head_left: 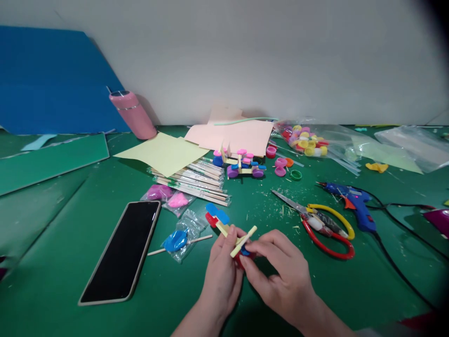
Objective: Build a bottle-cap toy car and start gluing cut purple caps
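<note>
Near the front centre, my left hand [224, 267] is closed around a small craft model [222, 228] of pale wooden sticks with red and blue pieces. A pale yellow stick [243, 241] lies crosswise on its near end. The fingertips of my right hand [280, 271] pinch at a dark blue piece [244, 251] on the same model, just right of that stick. A red part shows beneath, mostly hidden by the fingers. To the left lies a blue clay lump [176, 241] with a thin stick through it, on a clear bag.
A phone [121, 252] lies left. Scissors [319, 222] and a blue glue gun [354, 201] with trailing cable lie right. Behind are wrapped sticks [196, 180], a finished-looking small model [245, 167], bottle caps [280, 166], paper sheets [231, 135] and a pink bottle [135, 117].
</note>
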Demonstrator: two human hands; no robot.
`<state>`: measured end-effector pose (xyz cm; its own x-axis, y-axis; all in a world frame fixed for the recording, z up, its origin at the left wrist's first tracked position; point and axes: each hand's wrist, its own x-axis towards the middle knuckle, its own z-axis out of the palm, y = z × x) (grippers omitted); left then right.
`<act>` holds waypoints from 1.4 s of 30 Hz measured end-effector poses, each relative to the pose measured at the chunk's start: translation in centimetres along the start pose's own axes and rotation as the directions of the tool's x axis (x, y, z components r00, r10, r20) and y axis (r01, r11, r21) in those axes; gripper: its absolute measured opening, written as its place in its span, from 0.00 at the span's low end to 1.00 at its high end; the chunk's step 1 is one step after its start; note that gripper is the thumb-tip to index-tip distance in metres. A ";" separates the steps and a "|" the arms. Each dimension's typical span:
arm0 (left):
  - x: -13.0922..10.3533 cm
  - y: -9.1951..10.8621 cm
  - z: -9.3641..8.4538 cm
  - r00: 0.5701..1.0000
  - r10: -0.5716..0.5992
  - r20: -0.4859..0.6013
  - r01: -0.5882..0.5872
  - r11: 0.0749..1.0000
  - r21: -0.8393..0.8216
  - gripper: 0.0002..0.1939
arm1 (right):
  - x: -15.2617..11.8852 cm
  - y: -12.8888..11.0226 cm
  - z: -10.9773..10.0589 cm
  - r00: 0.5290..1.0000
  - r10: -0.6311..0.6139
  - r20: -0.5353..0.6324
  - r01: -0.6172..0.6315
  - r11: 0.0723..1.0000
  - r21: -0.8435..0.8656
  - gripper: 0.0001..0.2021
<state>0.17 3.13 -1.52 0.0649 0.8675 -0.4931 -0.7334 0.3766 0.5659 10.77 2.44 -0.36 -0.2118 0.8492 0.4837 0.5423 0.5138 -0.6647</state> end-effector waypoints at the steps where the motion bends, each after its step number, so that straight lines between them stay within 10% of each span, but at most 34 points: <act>1: 0.0 0.0 0.0 1.000 -0.020 0.012 0.021 0.999 -0.027 0.10 | -0.1 0.1 -0.1 1.000 -0.006 0.002 0.006 1.000 0.006 0.06; 42: 0.0 0.3 -0.3 0.963 -0.223 0.155 0.241 0.964 -0.111 0.10 | 0.7 0.5 -1.9 0.954 -0.179 0.239 0.199 0.978 -0.065 0.07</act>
<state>-0.23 3.14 -1.56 0.3304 0.8014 -0.4985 -0.7668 0.5359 0.3533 12.42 3.01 0.73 -0.4934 0.7478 0.4442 0.5409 0.6637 -0.5166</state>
